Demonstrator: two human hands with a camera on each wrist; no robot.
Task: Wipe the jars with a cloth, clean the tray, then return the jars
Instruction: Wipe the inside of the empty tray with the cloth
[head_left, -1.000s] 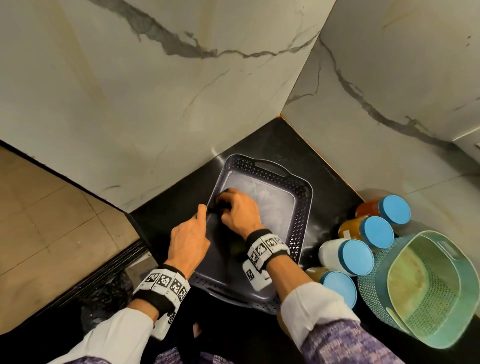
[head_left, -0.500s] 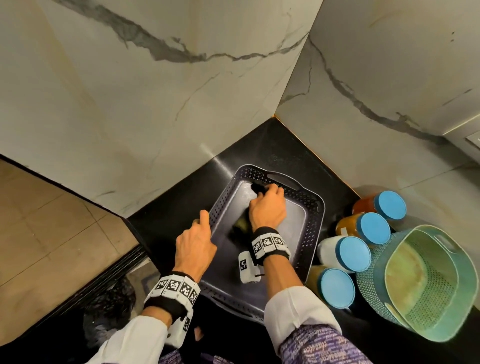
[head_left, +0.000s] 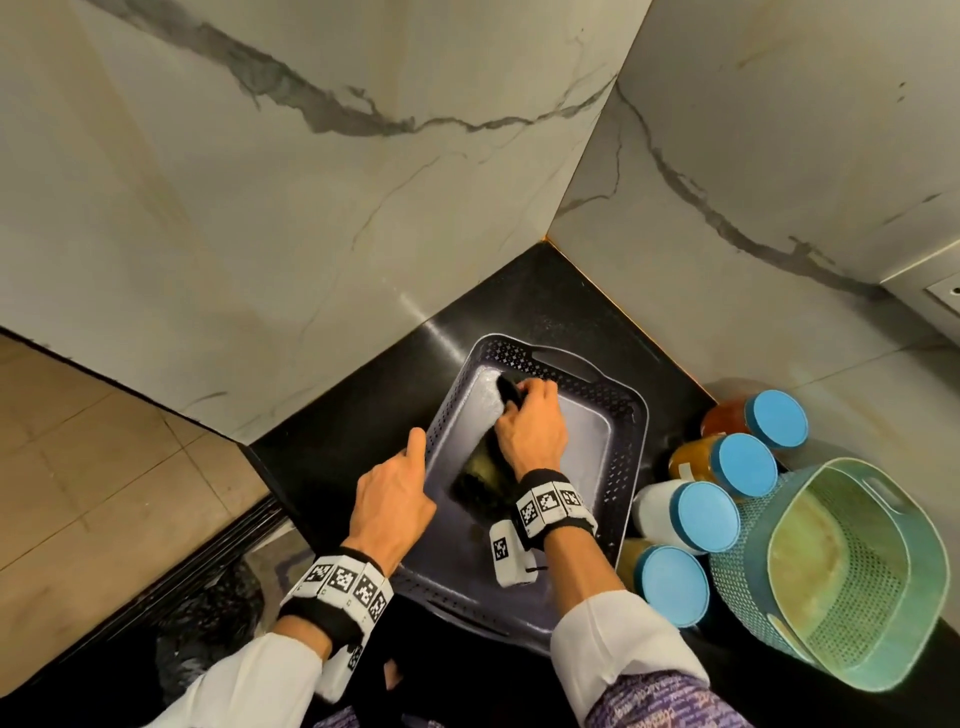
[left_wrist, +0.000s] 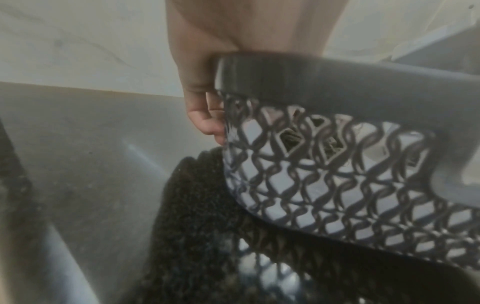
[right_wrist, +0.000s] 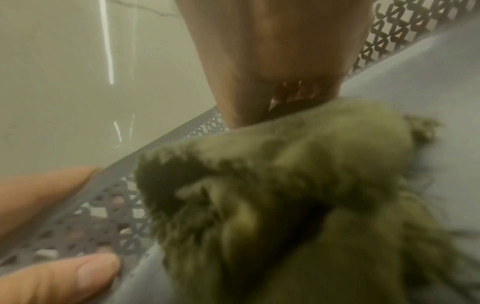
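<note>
A dark grey perforated tray (head_left: 626, 441) sits on the black counter in the corner. My left hand (head_left: 397, 488) grips the tray's left rim (left_wrist: 285, 70), thumb over the edge and fingers (left_wrist: 205, 121) curled down the outside. My right hand (head_left: 530, 421) is inside the tray near its far end, pressing a dark olive cloth (head_left: 480, 475) onto the tray floor; the fuzzy cloth (right_wrist: 298, 185) is bunched under the palm. Four blue-lidded jars (head_left: 706, 514) stand right of the tray.
A teal perforated basket (head_left: 852, 571) stands at the far right beside the jars. Marble walls close the corner behind the tray. The counter edge drops to a tiled floor (head_left: 93, 467) on the left.
My right hand has slid the cloth from the tray's near left part to its far end. My left hand keeps its grip on the rim.
</note>
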